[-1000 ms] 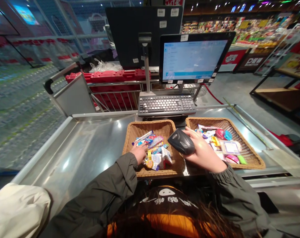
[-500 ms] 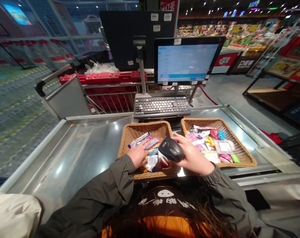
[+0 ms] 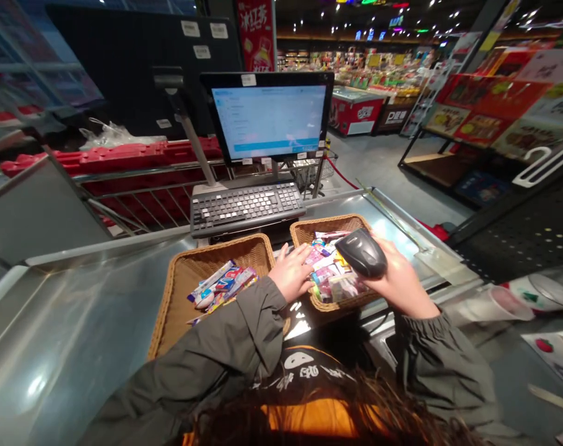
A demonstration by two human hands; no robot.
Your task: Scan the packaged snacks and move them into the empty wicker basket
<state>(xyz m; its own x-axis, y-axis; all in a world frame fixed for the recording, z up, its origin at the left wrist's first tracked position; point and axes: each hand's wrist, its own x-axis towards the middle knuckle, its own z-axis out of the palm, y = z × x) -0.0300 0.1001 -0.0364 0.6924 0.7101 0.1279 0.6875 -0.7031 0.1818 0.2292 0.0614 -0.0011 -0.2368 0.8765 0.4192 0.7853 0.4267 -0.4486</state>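
Note:
In my right hand (image 3: 399,282) is a black handheld barcode scanner (image 3: 362,253), held above the right wicker basket (image 3: 330,305). My left hand (image 3: 292,272) is at that basket's left rim, its fingers stretched out over the small packets (image 3: 325,272) inside. I see nothing held in it. The scanner hides part of the basket's right side. To the left, a second wicker basket (image 3: 163,310) holds several colourful wrapped snacks (image 3: 223,285). My left forearm covers its front right corner.
A keyboard (image 3: 246,204) and a lit monitor (image 3: 269,121) stand behind the baskets on the metal counter (image 3: 86,310). A second, dark screen (image 3: 142,62) rises at the left. Paper cups (image 3: 504,302) lie at the right, near a display rack (image 3: 490,118).
The view has turned right. My left hand has moved from the left basket to the right basket's edge. The scanner has shifted from between the baskets to over the right one.

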